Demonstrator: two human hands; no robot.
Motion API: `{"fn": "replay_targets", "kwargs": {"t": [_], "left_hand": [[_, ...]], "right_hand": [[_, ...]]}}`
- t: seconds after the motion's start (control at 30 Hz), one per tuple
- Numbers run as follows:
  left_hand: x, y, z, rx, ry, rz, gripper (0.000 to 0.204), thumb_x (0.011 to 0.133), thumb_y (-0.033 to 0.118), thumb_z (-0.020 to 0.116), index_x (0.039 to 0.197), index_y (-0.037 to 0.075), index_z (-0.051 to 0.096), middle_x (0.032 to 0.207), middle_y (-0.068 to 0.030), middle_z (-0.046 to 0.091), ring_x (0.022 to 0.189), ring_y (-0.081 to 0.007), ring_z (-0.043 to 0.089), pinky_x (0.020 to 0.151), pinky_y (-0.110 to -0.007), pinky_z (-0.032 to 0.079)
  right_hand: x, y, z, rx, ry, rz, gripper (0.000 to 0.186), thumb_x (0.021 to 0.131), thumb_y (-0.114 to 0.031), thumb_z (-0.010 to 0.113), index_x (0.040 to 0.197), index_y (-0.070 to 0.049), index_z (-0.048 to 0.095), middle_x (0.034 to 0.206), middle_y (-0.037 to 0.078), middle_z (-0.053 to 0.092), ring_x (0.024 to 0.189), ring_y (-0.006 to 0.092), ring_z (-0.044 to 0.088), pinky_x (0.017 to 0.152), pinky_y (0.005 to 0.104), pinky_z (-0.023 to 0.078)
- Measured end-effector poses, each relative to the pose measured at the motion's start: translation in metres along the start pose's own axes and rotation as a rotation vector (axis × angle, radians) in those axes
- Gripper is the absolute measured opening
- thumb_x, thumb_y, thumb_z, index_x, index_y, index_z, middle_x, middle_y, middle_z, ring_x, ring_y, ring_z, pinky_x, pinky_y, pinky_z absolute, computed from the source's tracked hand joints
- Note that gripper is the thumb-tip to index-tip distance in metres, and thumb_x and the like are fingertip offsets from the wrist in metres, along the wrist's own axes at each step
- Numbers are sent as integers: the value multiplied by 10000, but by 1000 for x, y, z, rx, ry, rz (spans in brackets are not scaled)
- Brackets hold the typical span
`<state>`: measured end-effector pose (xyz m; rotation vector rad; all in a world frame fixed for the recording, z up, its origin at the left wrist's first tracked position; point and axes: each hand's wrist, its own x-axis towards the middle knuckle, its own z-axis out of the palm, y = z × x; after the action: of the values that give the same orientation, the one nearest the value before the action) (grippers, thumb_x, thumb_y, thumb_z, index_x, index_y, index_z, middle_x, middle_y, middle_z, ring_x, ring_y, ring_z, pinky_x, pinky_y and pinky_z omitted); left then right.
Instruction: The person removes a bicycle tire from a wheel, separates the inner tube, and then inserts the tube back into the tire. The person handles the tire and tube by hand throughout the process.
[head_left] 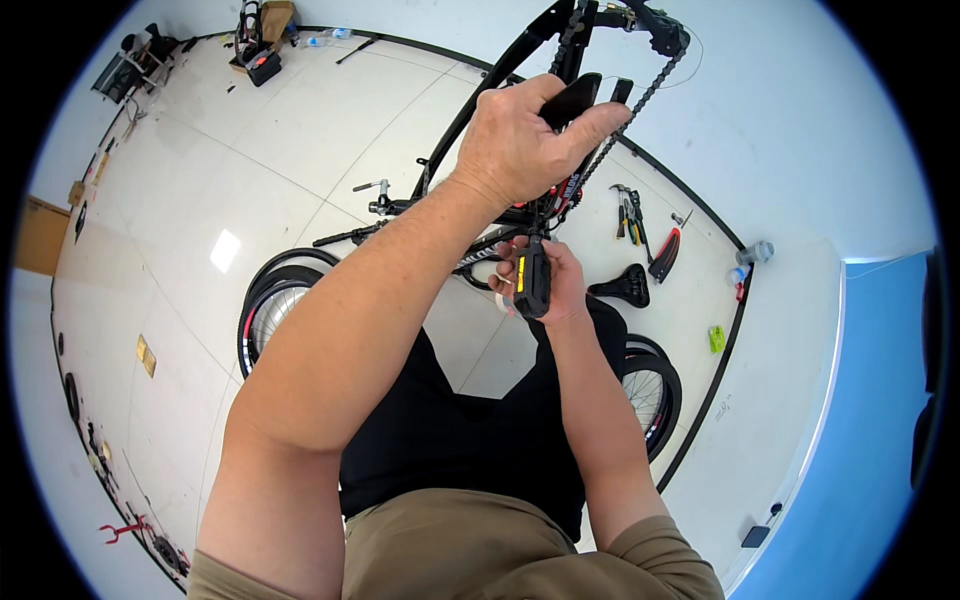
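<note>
1. Low in the centre of my view, the right hand is wrapped around the pedal, fingers on its left side, thumb on its right. Reads as clamped on; I can't see pressure.
2. Pedal's long axis runs nearly straight away from the person, inner end pointing up at the frame, outer end back toward the lap. I can't tell if its spindle is threaded in.
3. Key relation, my call: that axis against the crank area just beyond the inner end. Right hand is on it, so it's the nearer one by far.
4. Left hand is farther out, up and slightly left of the pedal, arm reaching across the frame. Fingers and thumb sit about a black part; I can't tell how firmly, or what the part is.
5. From the left thumb, the chain passes just to the right, slanting up to the derailleur.
6. Frame spreads behind both hands.
7. Farther out, right side: saddle on the floor, tools beyond it, red-black piece beside those.
8. Wheels lie low on either side: left wheel, right wheel, both well apart from the pedal.
</note>
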<state>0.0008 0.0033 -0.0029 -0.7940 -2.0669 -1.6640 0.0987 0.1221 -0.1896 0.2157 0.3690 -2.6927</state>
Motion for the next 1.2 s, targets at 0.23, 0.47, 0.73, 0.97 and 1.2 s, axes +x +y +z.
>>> {"fn": "replay_targets", "kwargs": {"t": [0.23,0.47,0.73,0.97,1.2], "left_hand": [[-1,3,0,-33,15,-9,520,795,538,810,741,31,707,519,-54,598,450,-167,541,484,-315,481],[0,-3,0,30,-11,-34,561,789,588,796,721,40,698,468,-43,543,428,-154,506,469,-316,471],[-3,5,-4,76,-63,-39,490,867,498,777,815,14,715,633,-37,679,565,-99,605,544,-274,502],[-4,11,-7,48,-75,-66,471,867,484,781,832,17,731,649,-34,679,583,-93,585,557,-268,482],[-2,5,-2,-14,-26,-22,469,836,468,800,813,6,721,595,-64,664,520,-148,614,534,-297,521]], "right_hand": [[-1,-17,-7,-150,168,43,373,891,-261,590,1099,36,677,997,191,696,800,360,691,799,540,567],[-8,-26,22,-320,317,86,341,910,-235,594,1081,50,671,869,152,702,670,264,677,655,420,596],[-8,-34,52,-792,555,-20,233,856,-186,668,883,43,705,721,62,657,573,139,582,516,292,470],[-8,-21,70,-1135,701,-124,212,866,-183,668,825,23,694,727,53,653,593,139,582,536,308,467],[-18,-4,27,-77,185,25,437,986,-303,452,1250,29,557,1281,241,594,1162,386,592,948,539,513]]}}
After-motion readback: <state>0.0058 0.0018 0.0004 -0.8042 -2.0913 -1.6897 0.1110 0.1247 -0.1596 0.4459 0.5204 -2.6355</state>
